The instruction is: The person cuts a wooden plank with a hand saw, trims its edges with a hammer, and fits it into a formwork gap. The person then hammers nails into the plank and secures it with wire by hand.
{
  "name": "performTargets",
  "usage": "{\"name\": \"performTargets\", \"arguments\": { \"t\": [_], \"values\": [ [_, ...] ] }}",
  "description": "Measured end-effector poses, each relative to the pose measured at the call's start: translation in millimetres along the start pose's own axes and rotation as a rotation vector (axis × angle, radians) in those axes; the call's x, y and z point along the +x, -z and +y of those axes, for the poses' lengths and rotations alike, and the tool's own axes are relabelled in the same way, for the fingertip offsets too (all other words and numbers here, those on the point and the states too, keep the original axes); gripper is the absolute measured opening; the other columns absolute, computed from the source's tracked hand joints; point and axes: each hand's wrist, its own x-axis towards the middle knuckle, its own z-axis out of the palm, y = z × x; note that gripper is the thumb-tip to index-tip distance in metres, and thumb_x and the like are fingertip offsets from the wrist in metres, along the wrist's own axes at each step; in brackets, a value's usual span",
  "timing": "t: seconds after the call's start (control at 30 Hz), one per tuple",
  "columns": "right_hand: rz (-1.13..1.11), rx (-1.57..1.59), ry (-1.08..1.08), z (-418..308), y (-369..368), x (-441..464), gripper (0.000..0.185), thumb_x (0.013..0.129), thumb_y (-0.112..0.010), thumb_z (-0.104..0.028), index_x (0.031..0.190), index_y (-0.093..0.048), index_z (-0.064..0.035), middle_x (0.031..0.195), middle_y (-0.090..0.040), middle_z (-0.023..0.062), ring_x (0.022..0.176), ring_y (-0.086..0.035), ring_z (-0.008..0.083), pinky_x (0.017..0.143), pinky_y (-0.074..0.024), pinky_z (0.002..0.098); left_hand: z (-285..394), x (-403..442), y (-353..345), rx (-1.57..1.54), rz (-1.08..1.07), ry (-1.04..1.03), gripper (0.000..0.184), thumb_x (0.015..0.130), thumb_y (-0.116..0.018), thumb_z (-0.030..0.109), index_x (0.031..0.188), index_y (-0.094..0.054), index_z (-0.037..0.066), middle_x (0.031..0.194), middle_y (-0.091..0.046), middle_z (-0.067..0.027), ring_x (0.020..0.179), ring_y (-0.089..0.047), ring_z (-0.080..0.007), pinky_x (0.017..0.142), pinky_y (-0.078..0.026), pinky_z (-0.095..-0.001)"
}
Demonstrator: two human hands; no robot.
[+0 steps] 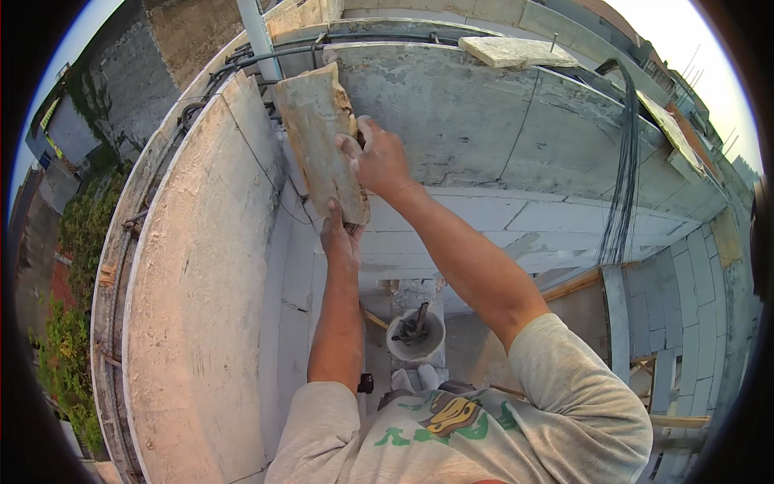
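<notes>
1 rough board (310, 137), tilted, held in 2 bare hands at the corner of 2 upright panels. Left hand (340, 234): grasping the lower end, thumb on the face, apparently bearing weight. Right hand (376, 160): grasping the ragged right edge, seemingly to steady the tilt. Well right of the grip: 1 bundle of wires (624, 177), hanging, perhaps for easy reach. Below the grip: 1 bucket (434, 329), upright.

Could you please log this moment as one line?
left hand: holds board's lower end | right hand: at board's right edge | bucket: below
</notes>
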Motion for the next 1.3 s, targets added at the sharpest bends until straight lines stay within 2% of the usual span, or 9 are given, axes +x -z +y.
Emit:
{"name": "performTargets", "arguments": {
  "t": [0.23,0.33,0.43,0.53,0.7,0.97,1.13,1.23,1.3],
  "values": [
    [-0.382,0.099,-0.362,63,19,-131,0.034,0.085,-0.063,-0.025,0.091,-0.062,0.0079,0.073,-0.062,0.0268,0.07,-0.063,0.0401,0.065,-0.0487,0.0446,-54,-147,104,0.479,0.279,-0.016,0.095,0.077,-0.071,0.057,0.14,-0.033,-0.002,0.135,-0.045,-0.0141,0.128,-0.042,-0.0289,0.107,-0.033,-0.0461],
    [-0.487,0.322,-1.0,87,25,-175,0.032,0.083,-0.064,-0.022,0.087,-0.063,0.0097,0.075,-0.066,0.0181,0.057,-0.065,0.0282,0.048,-0.053,0.0388,-48,-209,128,0.851,0.179,-0.163,0.095,0.076,-0.074,0.052,0.144,-0.029,0.003,0.141,-0.039,-0.0156,0.132,-0.037,-0.0312,0.109,-0.029,-0.0483],
    [-0.594,0.333,-1.246,112,14,-213,0.031,0.082,-0.065,-0.021,0.085,-0.063,0.0101,0.078,-0.066,0.0152,0.053,-0.063,0.0245,0.041,-0.054,0.0342,-48,-247,125,1.355,-0.068,-0.352,0.087,0.077,-0.075,0.043,0.143,-0.033,0.007,0.146,-0.032,-0.0162,0.134,-0.031,-0.037,0.109,-0.029,-0.0495],
    [-0.656,0.236,-1.292,120,-10,-253,0.029,0.083,-0.064,-0.02,0.085,-0.061,0.0093,0.077,-0.066,0.016,0.055,-0.065,0.0254,0.042,-0.0537,0.0353,-57,-263,106,1.935,-0.129,-0.474,0.071,0.078,-0.075,0.036,0.137,-0.045,0.009,0.138,-0.044,-0.0168,0.126,-0.044,-0.0359,0.103,-0.039,-0.0431],
    [-0.86,0.511,-1.329,125,-1,-279,0.043,0.088,-0.062,-0.035,0.085,-0.061,0.0078,0.071,-0.064,0.0168,0.051,-0.062,0.0223,0.039,-0.0512,0.032,-78,-282,134,1.442,0.072,-0.119,0.042,0.08,-0.073,0.03,0.114,-0.065,0.007,0.099,-0.067,-0.0149,0.09,-0.065,-0.0291,0.079,-0.051,-0.0363],
    [-1.097,0.191,-1.272,202,11,-392,0.029,0.093,-0.058,-0.03,0.09,-0.063,-0.0012,0.071,-0.066,0.0125,0.051,-0.063,0.0187,0.048,-0.0548,0.0296,-98,-354,183,1.156,0.582,0.154,0.033,0.084,-0.069,0.029,0.095,-0.069,-0.002,0.077,-0.069,-0.0109,0.07,-0.064,-0.0205,0.066,-0.049,-0.0346],
    [-1.478,-0.09,-0.929,205,27,-434,0.026,0.089,-0.064,-0.028,0.096,-0.063,-0.0027,0.073,-0.067,0.0114,0.054,-0.064,0.0244,0.052,-0.0556,0.0364,-128,-417,229,0.818,0.734,0.277,0.045,0.08,-0.072,0.038,0.092,-0.069,-0.005,0.075,-0.068,-0.0091,0.071,-0.063,-0.0174,0.066,-0.048,-0.0323],
    [-1.252,-0.192,-0.113,185,15,-457,0.036,0.084,-0.067,-0.027,0.11,-0.06,-0.0037,0.092,-0.068,0.0163,0.076,-0.066,0.0358,0.073,-0.0553,0.0437,-128,-432,217,0.883,0.683,0.271,0.051,0.077,-0.072,0.044,0.09,-0.069,-0.005,0.073,-0.067,-0.0089,0.068,-0.063,-0.0177,0.064,-0.048,-0.0321],
    [-1.176,0.002,0.143,164,7,-452,0.051,0.08,-0.068,-0.028,0.123,-0.051,-0.005,0.101,-0.064,0.0221,0.094,-0.061,0.0392,0.087,-0.049,0.0451,-127,-436,217,0.861,0.587,0.362,0.052,0.077,-0.071,0.047,0.089,-0.069,-0.004,0.071,-0.066,-0.0091,0.066,-0.062,-0.0179,0.064,-0.048,-0.0327]
  ]
}}
